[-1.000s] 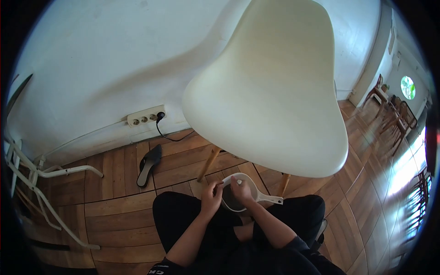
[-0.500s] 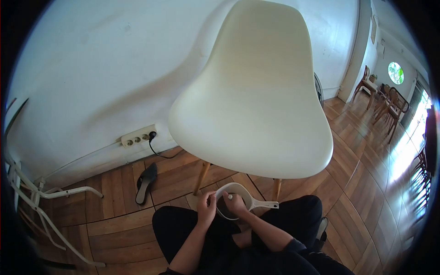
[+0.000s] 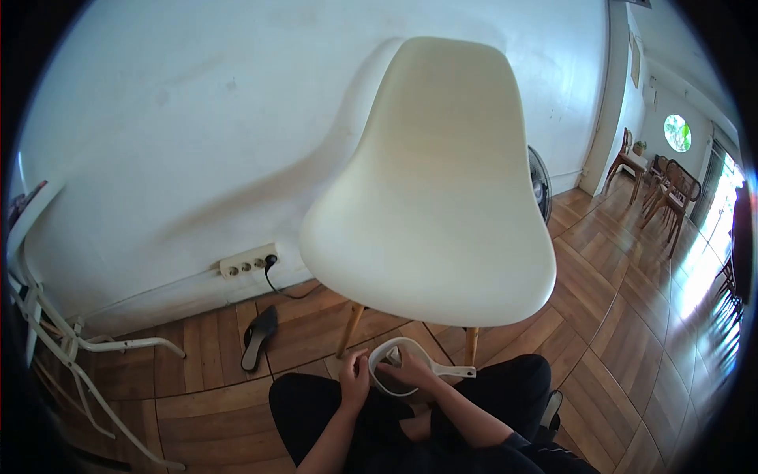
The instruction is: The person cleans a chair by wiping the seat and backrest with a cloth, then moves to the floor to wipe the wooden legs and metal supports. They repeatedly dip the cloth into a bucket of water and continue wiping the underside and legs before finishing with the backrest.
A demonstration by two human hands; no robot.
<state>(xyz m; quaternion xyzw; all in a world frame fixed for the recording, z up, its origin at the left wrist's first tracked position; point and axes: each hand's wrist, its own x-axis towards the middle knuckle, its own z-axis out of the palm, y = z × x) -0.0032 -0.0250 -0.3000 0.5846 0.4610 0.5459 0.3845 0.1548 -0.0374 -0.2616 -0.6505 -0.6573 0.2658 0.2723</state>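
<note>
A white long-handled dipper [image 3: 452, 370] rests between my legs, its handle pointing right. My right hand [image 3: 412, 370] reaches into its bowl with bent fingers, and a small pale bit shows at the fingertips; what it is I cannot tell. At the left side of the dipper, my left hand [image 3: 355, 378] is curled, thumb and fingers drawn together right at the rim. The lower part of the bowl is hidden by my hands. Directly in front stands a cream shell chair [image 3: 434, 213] with wooden legs, its seat above the dipper.
A dark slipper [image 3: 259, 338] lies on the wood-look floor [image 3: 213, 419] to the left. A power strip [image 3: 248, 262] with a black plug is on the wall. White metal legs [image 3: 134, 345] stand at far left, a fan [image 3: 539, 186] behind the chair, wooden chairs [image 3: 673, 193] farther right.
The view has shifted, so the chair, slipper and dipper sit lower in it. My right hand has moved slightly inside the bowl; my left hand stays by the rim.
</note>
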